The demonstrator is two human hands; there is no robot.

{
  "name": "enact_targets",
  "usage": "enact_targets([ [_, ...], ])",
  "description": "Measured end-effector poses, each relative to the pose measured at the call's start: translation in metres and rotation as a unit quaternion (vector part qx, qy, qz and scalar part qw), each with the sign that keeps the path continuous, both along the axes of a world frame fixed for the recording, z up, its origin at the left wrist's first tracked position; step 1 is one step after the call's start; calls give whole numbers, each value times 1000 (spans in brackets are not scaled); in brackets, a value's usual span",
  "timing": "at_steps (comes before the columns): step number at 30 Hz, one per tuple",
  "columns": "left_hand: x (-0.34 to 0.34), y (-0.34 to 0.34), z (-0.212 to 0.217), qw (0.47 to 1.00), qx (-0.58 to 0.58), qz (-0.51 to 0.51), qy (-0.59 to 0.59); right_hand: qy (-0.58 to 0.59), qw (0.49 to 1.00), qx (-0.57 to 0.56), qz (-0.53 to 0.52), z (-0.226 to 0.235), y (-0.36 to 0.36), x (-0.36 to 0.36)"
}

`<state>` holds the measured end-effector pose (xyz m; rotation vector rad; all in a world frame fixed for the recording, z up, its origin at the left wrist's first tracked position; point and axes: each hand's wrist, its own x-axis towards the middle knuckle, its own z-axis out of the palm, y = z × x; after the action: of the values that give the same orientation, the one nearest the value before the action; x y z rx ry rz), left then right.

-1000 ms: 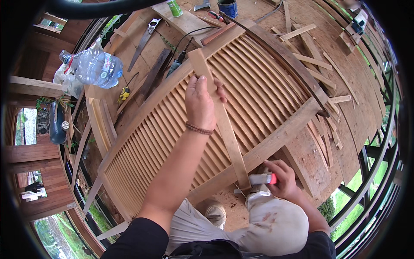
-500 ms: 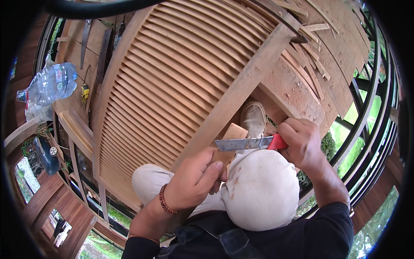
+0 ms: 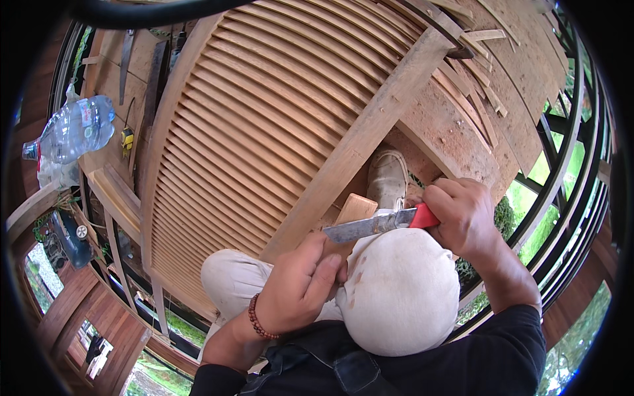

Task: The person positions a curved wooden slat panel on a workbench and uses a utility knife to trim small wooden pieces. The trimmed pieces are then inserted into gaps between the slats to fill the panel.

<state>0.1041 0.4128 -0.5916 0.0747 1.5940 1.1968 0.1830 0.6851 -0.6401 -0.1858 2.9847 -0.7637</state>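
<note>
My right hand is closed round the red handle of a knife. The worn grey blade points left, slightly down, and crosses a small wooden block. My left hand, with a beaded bracelet at its wrist, is closed on the lower part of that block; its fingers partly hide it. The blade's tip lies close to the left fingers. Just below the blade is my raised right knee in pale trousers, and a shoe shows beyond it.
A large slatted wooden panel with a broad frame rail fills the middle. Thin wood strips lie at upper right. On the left are a plastic bottle, a yellow tape measure and a saw. Dark metal railings run along the right.
The knife blade has tilted, its tip now lower and slightly farther left, nearer my left fingers. Both hands keep their hold; the view has shifted slightly.
</note>
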Motion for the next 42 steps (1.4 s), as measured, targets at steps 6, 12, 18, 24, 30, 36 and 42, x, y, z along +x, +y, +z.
enact_targets([
  [6, 4, 5, -4, 999, 13, -1, 52, 1, 1000, 8, 7, 3, 2, 1],
  [12, 7, 4, -2, 994, 16, -9, 106, 6, 1000, -1, -8, 5, -2, 2],
  [18, 8, 2, 0, 994, 8, -20, 105, 22, 1000, 7, -11, 4, -2, 3],
  [24, 10, 0, 8, 997, -15, -17, 74, 30, 999, 2, -37, 5, -6, 10],
  [30, 11, -4, 15, 994, -35, -61, 89, 31, 997, 12, -63, 6, -7, 15],
  [36, 16, -3, 4, 998, -39, -12, 54, 36, 998, -5, -47, -2, -2, 11],
  [42, 10, 2, -5, 990, -12, -56, 128, 21, 1000, -19, 13, 1, -1, -4],
])
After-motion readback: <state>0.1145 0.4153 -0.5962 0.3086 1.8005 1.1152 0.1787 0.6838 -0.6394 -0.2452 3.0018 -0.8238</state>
